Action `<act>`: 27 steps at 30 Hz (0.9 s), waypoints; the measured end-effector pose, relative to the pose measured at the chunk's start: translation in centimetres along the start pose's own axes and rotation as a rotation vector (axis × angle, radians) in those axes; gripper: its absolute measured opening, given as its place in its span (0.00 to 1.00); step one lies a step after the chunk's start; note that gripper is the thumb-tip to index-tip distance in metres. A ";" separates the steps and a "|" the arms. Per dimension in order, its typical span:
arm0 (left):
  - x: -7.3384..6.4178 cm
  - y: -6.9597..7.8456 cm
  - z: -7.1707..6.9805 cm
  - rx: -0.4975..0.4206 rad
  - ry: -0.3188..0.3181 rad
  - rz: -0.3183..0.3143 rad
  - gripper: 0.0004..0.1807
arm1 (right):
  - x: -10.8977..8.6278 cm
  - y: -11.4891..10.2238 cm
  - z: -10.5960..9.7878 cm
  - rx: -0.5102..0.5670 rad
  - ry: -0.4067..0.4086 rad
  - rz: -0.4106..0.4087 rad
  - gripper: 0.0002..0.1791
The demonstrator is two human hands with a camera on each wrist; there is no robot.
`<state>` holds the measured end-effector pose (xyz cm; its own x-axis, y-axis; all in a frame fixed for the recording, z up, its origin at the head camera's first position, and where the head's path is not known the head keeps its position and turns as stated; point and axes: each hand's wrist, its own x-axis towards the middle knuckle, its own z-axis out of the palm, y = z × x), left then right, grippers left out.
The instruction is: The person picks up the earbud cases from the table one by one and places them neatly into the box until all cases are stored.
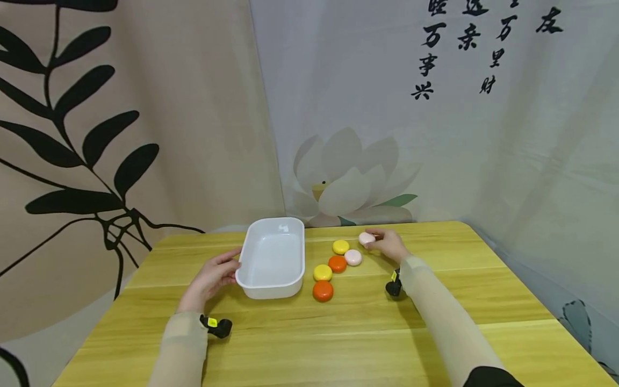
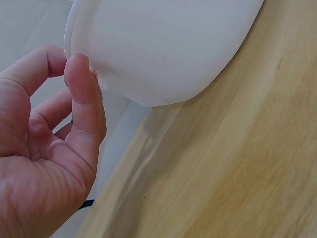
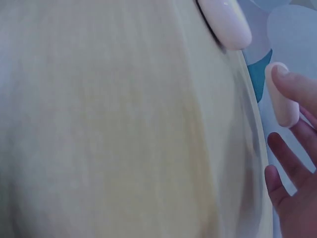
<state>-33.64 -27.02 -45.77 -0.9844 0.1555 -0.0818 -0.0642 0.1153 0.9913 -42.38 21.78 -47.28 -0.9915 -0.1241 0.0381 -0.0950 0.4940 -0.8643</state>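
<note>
A white rectangular dish stands on the table, left of the middle. At its left rim my left hand grips the edge; the left wrist view shows the thumb and fingers pinching the rim. My right hand pinches a pale pink disc near the back of the table. In the right wrist view that disc is held between thumb and fingers, with the other fingers spread. Another pale pink disc lies on the table just in front of the held one.
Between dish and right hand lie two yellow discs, one behind and one nearer, and two orange discs, one in the middle and one in front. The wooden table ends at a printed curtain.
</note>
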 end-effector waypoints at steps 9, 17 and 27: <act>-0.1 0.0 0.1 0.008 -0.002 -0.007 0.32 | -0.2 -0.6 -0.5 0.034 0.007 0.006 0.33; 0.0 -0.1 0.2 0.013 0.000 -0.013 0.32 | -0.4 -1.2 -0.9 0.062 0.023 0.007 0.32; -0.1 0.0 0.1 0.000 0.001 -0.010 0.33 | -0.3 -2.0 -1.4 0.020 0.018 -0.044 0.32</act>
<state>-33.51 -26.94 -45.76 -0.9840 0.1530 -0.0917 -0.0741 0.1173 0.9903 -41.99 22.10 -44.87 -0.9878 -0.1299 0.0855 -0.1374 0.4710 -0.8714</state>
